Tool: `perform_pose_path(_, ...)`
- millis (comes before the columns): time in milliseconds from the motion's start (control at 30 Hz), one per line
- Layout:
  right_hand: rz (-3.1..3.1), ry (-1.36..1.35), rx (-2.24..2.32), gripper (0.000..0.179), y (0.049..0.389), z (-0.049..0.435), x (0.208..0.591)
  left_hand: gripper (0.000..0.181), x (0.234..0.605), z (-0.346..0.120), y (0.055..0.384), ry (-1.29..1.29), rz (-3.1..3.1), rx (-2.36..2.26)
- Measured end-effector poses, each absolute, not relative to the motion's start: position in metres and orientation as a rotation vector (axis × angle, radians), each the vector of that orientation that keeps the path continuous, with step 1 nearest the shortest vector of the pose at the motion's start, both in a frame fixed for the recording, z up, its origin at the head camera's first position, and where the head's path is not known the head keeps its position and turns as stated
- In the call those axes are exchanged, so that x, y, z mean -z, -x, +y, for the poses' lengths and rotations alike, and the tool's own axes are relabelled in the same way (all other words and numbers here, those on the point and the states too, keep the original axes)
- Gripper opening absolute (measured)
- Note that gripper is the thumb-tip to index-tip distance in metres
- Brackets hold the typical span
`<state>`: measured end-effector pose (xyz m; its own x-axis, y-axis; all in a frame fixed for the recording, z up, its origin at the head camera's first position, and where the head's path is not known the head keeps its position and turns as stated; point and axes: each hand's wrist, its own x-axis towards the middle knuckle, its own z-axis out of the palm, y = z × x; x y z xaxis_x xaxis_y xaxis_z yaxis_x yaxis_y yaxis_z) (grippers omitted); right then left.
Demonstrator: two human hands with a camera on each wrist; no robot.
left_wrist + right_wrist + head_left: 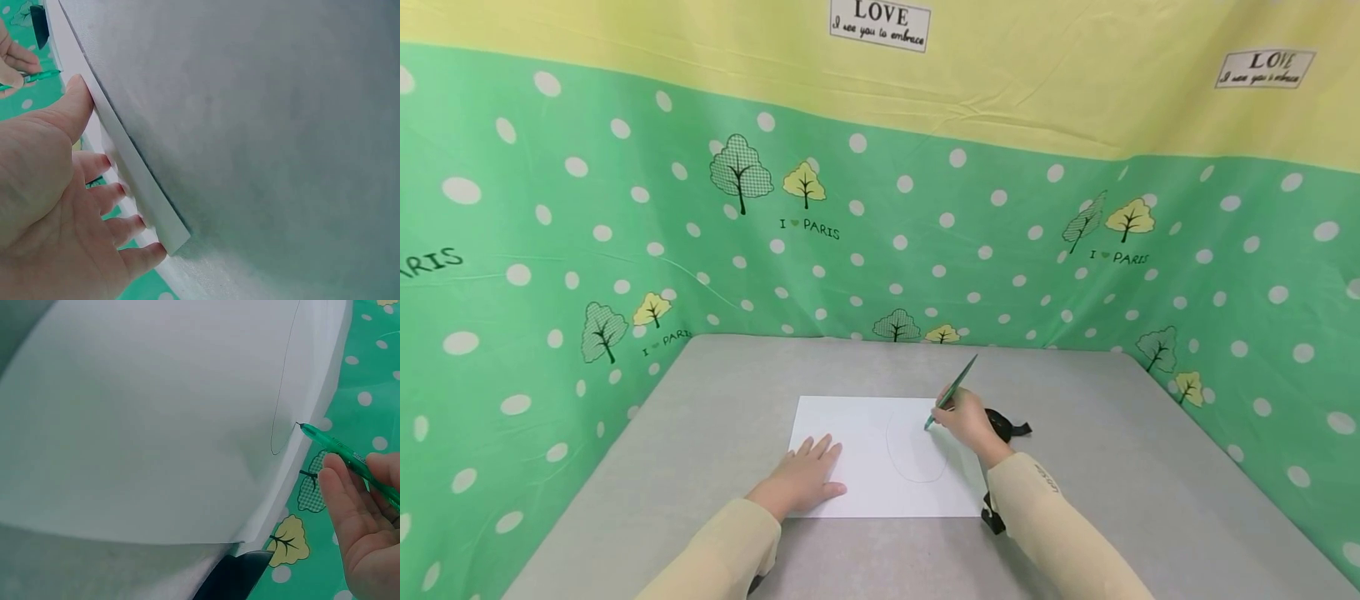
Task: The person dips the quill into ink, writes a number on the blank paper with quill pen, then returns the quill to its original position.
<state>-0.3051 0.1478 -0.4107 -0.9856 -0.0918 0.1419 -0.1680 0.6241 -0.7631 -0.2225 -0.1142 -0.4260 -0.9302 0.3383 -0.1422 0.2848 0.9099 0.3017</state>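
Drawing appears to be the step in hand. The person's right hand pinches a green pen between thumb and fingers, the pen tilted with its upper end leaning away from the person. In the right wrist view its tip meets the end of a thin dark line on a white sheet of paper. The line makes a rounded curve on the right half of the sheet; its upper part is too faint to tell whether it closes. The sheet lies flat on the grey surface, in front of the person. The left hand rests palm down on the sheet's left part, fingers spread, apparently to steady it. A black object lies by the sheet's right edge, partly hidden by the right arm. The next move seems to call for guiding the tip smoothly along the curve, with light pressure and the sheet held firm.
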Motion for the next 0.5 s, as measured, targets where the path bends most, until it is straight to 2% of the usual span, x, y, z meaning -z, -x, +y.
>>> perform_pose_path(500, -2.765, -0.213, -1.240, 0.010, 0.3073, 0.1457, 0.4126, 0.065, 0.4299, -0.1151, 0.2240, -0.471, 2.888, -0.408)
